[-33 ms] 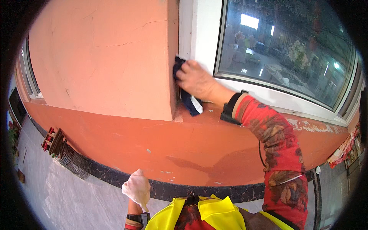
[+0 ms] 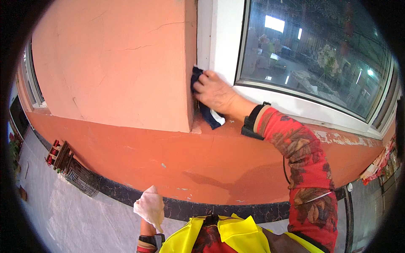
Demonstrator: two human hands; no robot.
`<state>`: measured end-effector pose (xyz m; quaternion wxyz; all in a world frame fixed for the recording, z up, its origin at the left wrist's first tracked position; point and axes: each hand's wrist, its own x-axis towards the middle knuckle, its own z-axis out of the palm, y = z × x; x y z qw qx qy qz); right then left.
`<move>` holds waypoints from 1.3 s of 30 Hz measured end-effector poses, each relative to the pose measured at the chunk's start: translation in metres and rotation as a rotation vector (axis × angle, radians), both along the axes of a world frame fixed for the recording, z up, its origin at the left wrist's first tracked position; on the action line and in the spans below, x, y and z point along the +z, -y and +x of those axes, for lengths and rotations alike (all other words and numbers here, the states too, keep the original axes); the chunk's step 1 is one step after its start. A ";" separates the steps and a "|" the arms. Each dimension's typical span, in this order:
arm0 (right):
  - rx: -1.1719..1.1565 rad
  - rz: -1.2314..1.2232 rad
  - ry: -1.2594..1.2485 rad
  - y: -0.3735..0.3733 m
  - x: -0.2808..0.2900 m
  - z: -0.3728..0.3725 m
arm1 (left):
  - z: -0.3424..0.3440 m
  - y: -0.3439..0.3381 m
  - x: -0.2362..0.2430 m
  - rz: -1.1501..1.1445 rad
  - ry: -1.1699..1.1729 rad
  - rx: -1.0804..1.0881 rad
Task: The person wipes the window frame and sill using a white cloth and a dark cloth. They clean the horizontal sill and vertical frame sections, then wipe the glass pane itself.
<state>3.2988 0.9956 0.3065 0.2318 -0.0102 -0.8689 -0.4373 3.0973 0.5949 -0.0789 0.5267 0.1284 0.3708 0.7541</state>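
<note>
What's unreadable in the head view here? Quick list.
- Dark cloth: mostly covered by the right hand; its full shape is hidden.
- Left hand: wrapped in a pale cloth, so the fingers are unseen.
- Room behind the window glass: lost in reflections.
- Crate by the wall: too small, contents unclear.

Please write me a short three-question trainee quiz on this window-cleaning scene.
1. True or false: the right hand presses a dark blue cloth against the white window frame.
2. What does the left hand hold? A) a spray bottle B) a pale crumpled cloth C) nothing
3. Fill in: the wall left of the window is painted ____.

Key: 1 true; 2 B; 3 orange.
</note>
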 end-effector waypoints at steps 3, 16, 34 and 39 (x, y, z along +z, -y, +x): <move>0.043 -0.013 0.031 0.003 0.000 0.009 | -0.001 0.003 0.006 -0.017 -0.005 0.010; 0.002 0.240 -0.118 -0.005 0.081 0.008 | 0.009 0.004 0.012 -0.028 -0.002 -0.002; 0.130 0.225 -0.686 -0.016 0.151 0.023 | 0.007 -0.013 0.038 -0.028 -0.034 0.000; 0.088 -0.001 0.015 -0.023 0.043 0.041 | 0.004 -0.041 0.063 -0.001 -0.051 -0.012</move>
